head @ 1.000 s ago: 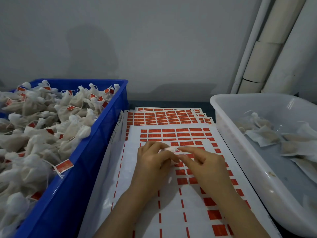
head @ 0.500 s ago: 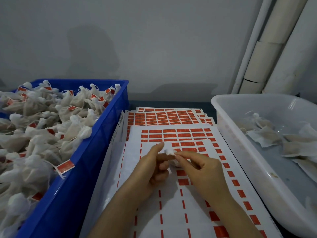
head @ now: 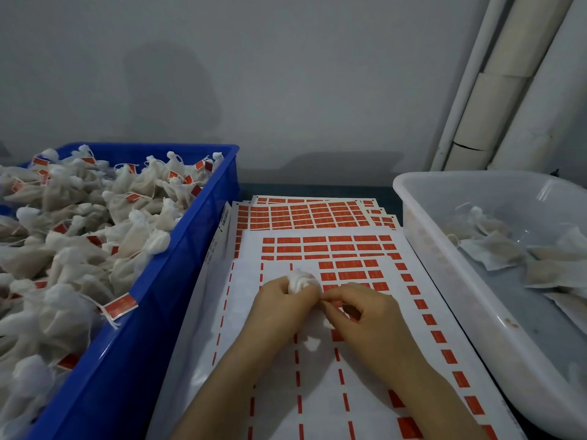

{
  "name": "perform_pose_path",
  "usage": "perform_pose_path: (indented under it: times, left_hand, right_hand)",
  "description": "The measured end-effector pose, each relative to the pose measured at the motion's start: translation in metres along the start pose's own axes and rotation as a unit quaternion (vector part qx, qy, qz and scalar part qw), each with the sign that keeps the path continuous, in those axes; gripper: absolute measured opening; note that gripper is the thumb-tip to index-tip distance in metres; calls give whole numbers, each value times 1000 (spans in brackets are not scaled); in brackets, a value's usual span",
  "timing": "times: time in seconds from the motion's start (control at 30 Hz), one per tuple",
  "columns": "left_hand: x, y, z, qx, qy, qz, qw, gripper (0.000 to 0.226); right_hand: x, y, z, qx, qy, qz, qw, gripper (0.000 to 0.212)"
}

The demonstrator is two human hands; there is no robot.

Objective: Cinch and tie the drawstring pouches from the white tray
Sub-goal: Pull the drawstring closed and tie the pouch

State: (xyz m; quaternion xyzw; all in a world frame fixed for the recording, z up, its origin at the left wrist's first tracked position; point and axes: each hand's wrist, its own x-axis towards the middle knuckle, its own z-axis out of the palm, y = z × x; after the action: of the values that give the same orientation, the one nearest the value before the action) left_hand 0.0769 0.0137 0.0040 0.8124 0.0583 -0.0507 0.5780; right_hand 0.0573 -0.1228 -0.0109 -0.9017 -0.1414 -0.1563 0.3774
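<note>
My left hand (head: 279, 308) grips a small white drawstring pouch (head: 301, 281), whose gathered top bulges out above my fingers. Close beside it, my right hand (head: 362, 312) pinches something at the pouch's neck with thumb and forefinger; the string itself is too thin to make out. Both hands hover over the sticker sheets in the middle. The white tray (head: 444, 271) at the right holds several flat, open pouches (head: 495, 249).
A blue crate (head: 178, 274) at the left is heaped with tied pouches bearing red tags (head: 120, 308). White sheets of red stickers (head: 317, 217) lie stacked between crate and tray. Pale pipes (head: 495, 90) run up the grey wall at the back right.
The pouch top, flat between my fingertips a second ago, is now bunched into a ball in my left hand. My right hand has shifted to pinch at its neck.
</note>
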Motion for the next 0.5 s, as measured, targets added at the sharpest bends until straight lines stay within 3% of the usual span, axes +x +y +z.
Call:
perform_pose_path:
  times: [0.3, 0.5]
  left_hand:
    - [6, -12, -6, 154, -49, 162, 974, 26]
    - [4, -14, -5, 272, 13, 239, 932, 13]
  right_hand:
    - [1, 4, 6, -36, 2, -36, 999, 11]
    - [-1, 4, 10, -32, 0, -58, 998, 13]
